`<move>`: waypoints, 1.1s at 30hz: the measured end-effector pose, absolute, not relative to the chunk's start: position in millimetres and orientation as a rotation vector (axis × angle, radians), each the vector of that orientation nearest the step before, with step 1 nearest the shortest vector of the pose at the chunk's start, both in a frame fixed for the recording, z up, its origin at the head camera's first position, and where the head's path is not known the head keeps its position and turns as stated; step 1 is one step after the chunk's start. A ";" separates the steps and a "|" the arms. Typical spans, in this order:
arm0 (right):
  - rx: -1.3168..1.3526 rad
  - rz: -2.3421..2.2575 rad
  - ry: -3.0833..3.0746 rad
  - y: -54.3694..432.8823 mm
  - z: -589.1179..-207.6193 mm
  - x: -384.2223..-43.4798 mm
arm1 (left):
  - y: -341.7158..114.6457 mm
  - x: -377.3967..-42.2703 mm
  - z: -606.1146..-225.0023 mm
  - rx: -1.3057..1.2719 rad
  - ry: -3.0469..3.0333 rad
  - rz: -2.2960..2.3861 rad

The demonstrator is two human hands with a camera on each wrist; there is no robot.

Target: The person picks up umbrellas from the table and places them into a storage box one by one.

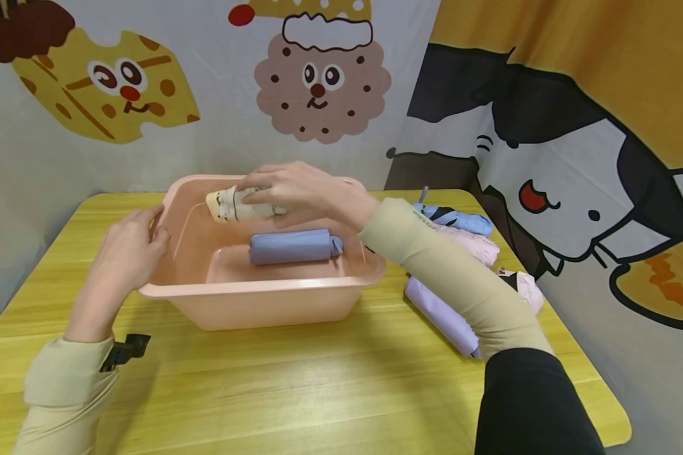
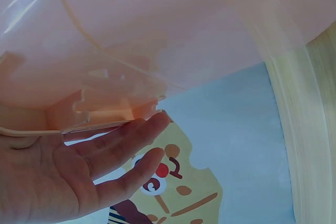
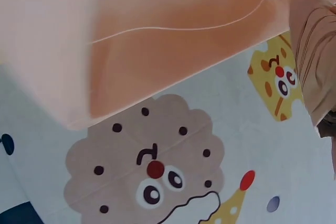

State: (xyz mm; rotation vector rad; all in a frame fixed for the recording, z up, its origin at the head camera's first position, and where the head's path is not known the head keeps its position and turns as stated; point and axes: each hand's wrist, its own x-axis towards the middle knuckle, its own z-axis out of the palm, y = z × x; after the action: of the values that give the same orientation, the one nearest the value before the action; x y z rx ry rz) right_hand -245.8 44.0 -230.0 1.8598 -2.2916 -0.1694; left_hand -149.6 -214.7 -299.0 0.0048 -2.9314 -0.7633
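- Setting: yellow wood-grain table (image 1: pixel 319 385) in a booth hung with cartoon-print curtains (cookie face, waffle face, cat).
- Right hand (image 1: pixel 296 193): fingers curled round a folded cream umbrella (image 1: pixel 233 205), holding it over the far left part of the pink basin (image 1: pixel 250 303), above the floor of the tub and not yet set down.
- Left hand (image 1: pixel 128 249): fingers straight, resting flat against the basin's left rim; it holds nothing. The left wrist view confirms extended fingers under the rim.
- Done, as I judge it: one folded lavender umbrella (image 1: pixel 293 246) already lies on the basin floor.
- Left: a group of folded umbrellas (image 1: pixel 461 253) lies on the table right of the basin, in blue, pale pink and lilac.
- Hidden: the right forearm covers part of that group, so the count is uncertain, at least four.
- Right wrist view shows only basin wall and curtain; the grip is not visible there.
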 end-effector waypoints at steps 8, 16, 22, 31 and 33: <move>1.943 -0.328 -2.350 24.1 -239.2 -245.2 | -215.1 -150.2 -299.7 0.007 -2.941 -0.752; 2.003 -0.365 -2.379 16.3 -252.4 -245.8 | -215.0 -149.4 -300.0 0.018 -2.934 -0.765; 1.956 -0.486 -2.452 11.5 -257.6 -248.5 | -215.5 -149.0 -300.6 0.010 -2.933 -0.768; 1.935 -0.640 -2.487 16.7 -260.2 -256.5 | -214.4 -149.4 -299.4 0.018 -2.945 -0.768; 1.926 -0.654 -2.487 18.3 -260.8 -257.8 | -214.2 -149.4 -299.1 0.017 -2.944 -0.766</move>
State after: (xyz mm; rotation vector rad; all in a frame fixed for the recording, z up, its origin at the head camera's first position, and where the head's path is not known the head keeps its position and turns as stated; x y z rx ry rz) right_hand -257.8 18.3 -260.8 1.9264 -2.4869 -0.6542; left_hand -149.4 -214.2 -299.1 0.0169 -2.9438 -0.7657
